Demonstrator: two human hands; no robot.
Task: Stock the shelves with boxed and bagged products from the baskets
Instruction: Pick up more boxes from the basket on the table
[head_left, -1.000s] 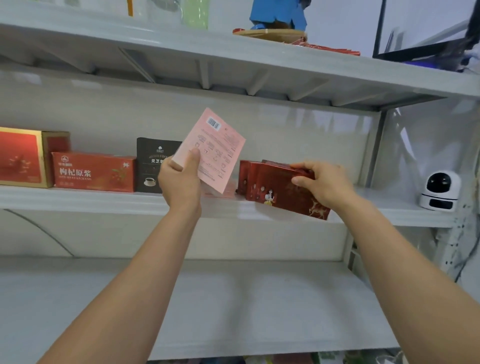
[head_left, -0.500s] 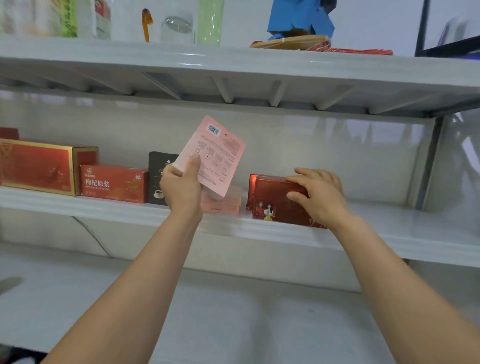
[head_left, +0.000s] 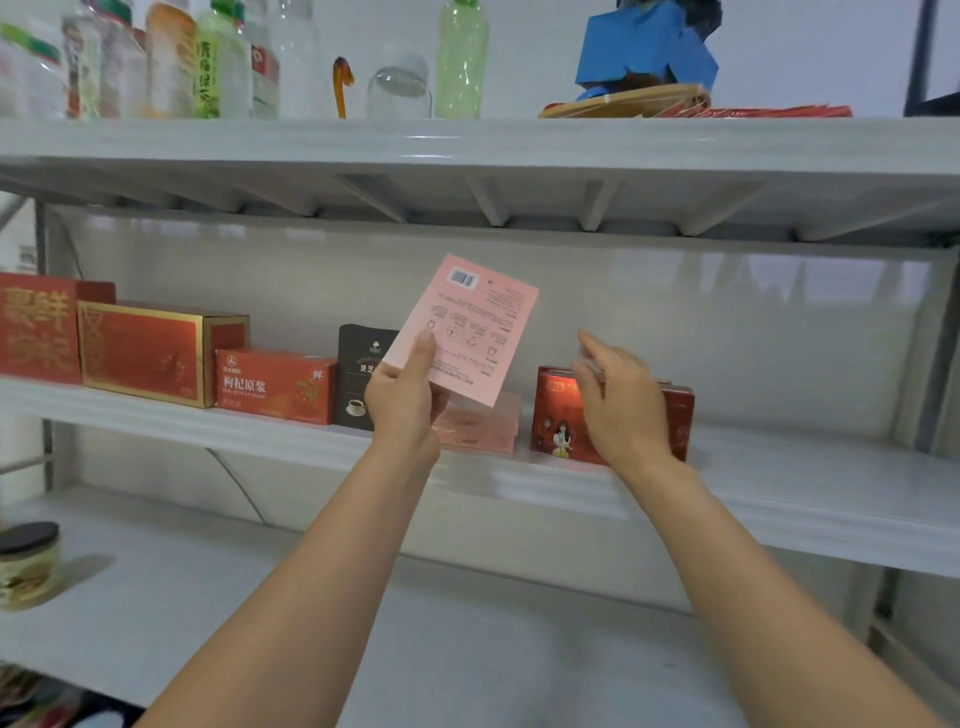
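Head view: your left hand (head_left: 405, 410) pinches the flat pink paper packet (head_left: 467, 332) by its lower corner, raised above the white middle shelf (head_left: 810, 478). Your right hand (head_left: 623, 410), fingers loosely extended and holding nothing, is in front of the dark red boxed pack (head_left: 553, 415) standing near the shelf's front edge. Blur hides whether they touch.

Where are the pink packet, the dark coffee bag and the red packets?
pink packet (head_left: 468, 330): head view, middle of its printed back.
dark coffee bag (head_left: 357, 354): head view, upper left of its front.
red packets (head_left: 557, 422): head view, lower left of the front face.
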